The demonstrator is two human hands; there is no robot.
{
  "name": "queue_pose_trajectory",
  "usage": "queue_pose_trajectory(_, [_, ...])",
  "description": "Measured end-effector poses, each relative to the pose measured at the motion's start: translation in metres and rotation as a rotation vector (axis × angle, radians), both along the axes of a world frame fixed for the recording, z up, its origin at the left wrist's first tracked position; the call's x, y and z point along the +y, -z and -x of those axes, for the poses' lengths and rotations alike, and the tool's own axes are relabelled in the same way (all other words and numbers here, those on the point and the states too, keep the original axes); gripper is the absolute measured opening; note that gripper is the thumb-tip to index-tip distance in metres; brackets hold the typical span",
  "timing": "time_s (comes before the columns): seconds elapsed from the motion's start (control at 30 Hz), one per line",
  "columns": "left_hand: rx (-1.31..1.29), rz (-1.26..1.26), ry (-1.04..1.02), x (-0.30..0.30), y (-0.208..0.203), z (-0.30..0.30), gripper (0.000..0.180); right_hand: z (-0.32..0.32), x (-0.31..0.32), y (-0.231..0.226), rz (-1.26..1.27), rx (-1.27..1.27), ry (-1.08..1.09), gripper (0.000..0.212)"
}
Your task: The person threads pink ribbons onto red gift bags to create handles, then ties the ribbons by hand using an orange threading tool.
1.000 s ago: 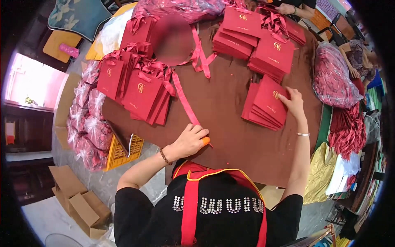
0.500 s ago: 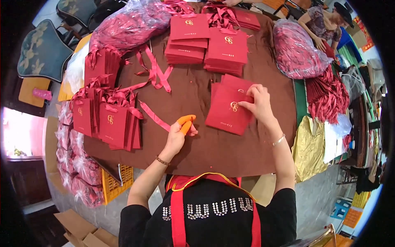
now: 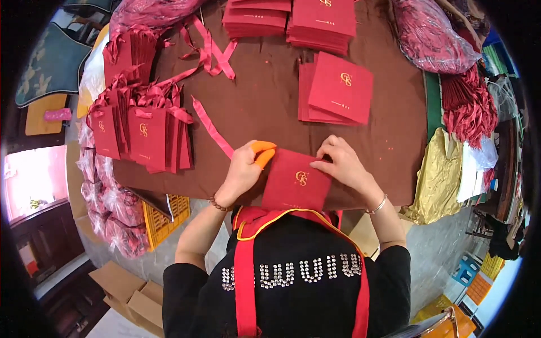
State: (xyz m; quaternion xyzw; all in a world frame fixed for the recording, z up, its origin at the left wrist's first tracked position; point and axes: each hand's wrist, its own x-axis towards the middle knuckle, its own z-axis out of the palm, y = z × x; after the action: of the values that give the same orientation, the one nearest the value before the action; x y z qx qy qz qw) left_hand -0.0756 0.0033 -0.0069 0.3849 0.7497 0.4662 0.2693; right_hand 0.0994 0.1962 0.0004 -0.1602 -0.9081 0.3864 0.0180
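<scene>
Biggest thing first: the brown table (image 3: 259, 118) fills most of the view. Two plump sacks of red stuff, one at far left (image 3: 152, 17) and one at far right (image 3: 437, 39), sit near its edges, I'd guess to leave the middle free for working. Ribboned bags (image 3: 149, 138) stand bunched on the left side, and flat stacks (image 3: 321, 28) lie at the far side. My read is that's a sorting thing, ribbons one side and plain the other. A smaller pile (image 3: 341, 87) lies beyond the right hand, probably there for easy reach.

The bag (image 3: 296, 186) is at the near edge of the table, right up against the apron (image 3: 282, 215) from this angle. Its top points away from the wearer, leaning a bit right, with the logo right way up for them. It looks close to square, so I can't really call a long axis.

The right hand (image 3: 345, 163) has the upper right corner between thumb and fingers, likely to steady it. The left hand (image 3: 245, 169) has thumb and finger nearly together at the upper left corner; can't tell if they're pinching it. A pink ribbon (image 3: 211, 129) runs up to that hand, grip unclear. Smallest: orange finger covers (image 3: 264, 159), maybe for grip.
</scene>
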Motion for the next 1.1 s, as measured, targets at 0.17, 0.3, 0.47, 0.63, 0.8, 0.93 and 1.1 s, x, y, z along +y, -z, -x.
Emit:
queue_pose_trajectory(0.17, [0.142,0.053,0.032,-0.002,0.004,-0.019,0.015,0.005,-0.016,-0.006,-0.213,-0.065,-0.070,0.024])
queue_pose_trajectory(0.3, [0.086,0.080,0.064,-0.002,0.004,-0.015,0.016,0.018,-0.030,-0.006,-0.243,-0.030,-0.089,0.021])
queue_pose_trajectory(0.47, [0.175,0.095,0.097,-0.003,0.005,-0.013,0.016,0.031,-0.031,0.001,0.145,-0.040,-0.050,0.019])
queue_pose_trajectory(0.63, [-0.066,0.143,-0.046,-0.010,0.001,-0.011,0.016,0.032,-0.016,0.000,0.539,-0.212,0.028,0.020])
queue_pose_trajectory(0.8, [0.081,0.101,0.024,-0.013,-0.008,-0.018,0.015,0.032,-0.015,-0.002,0.552,-0.230,0.027,0.023])
queue_pose_trajectory(0.93, [0.131,0.086,0.042,-0.008,-0.010,-0.027,0.013,0.032,-0.015,-0.004,0.514,-0.218,0.001,0.024])
queue_pose_trajectory(1.1, [0.174,0.071,0.070,0.000,-0.008,-0.033,0.019,0.030,-0.016,-0.005,0.537,-0.193,0.013,0.025])
